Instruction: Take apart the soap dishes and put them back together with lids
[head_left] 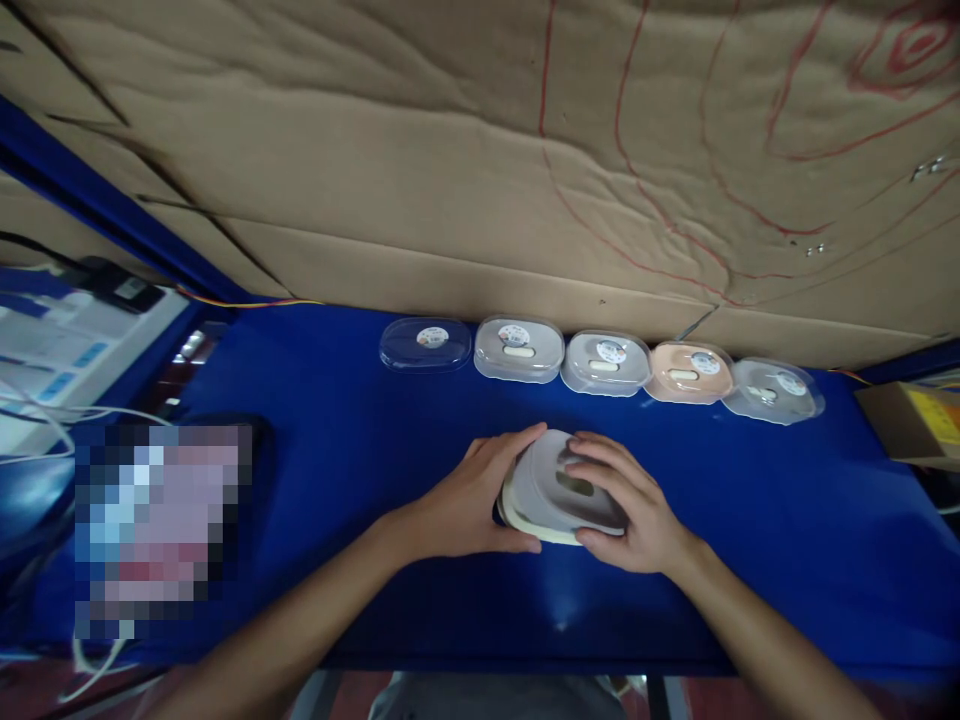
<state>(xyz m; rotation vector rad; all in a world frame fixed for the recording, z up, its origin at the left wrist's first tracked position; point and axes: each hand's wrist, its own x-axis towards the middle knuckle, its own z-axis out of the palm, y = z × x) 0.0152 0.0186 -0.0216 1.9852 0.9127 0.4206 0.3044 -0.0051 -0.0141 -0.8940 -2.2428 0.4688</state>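
A rounded plastic box [541,492], which looks like a soap dish, is between my two hands at the middle of the blue table. Its upper part is grey with a long oval slot, and a cream rim shows along its lower near edge. My left hand [466,500] grips the left end, thumb and fingers spread along the side. Across the top lie the fingers of my right hand [634,505], while its thumb presses the near right edge. The fingers partly cover the slot and the right end. The box appears tilted.
Behind stand a clear lid [420,350], two grey boxes [517,352] [606,368], a peach box [688,377] and another grey box [776,392], all clear-lidded. A blurred-out device [161,520] lies left, near cables. A cardboard box [911,420] sits right; brown paper [420,180] covers the back.
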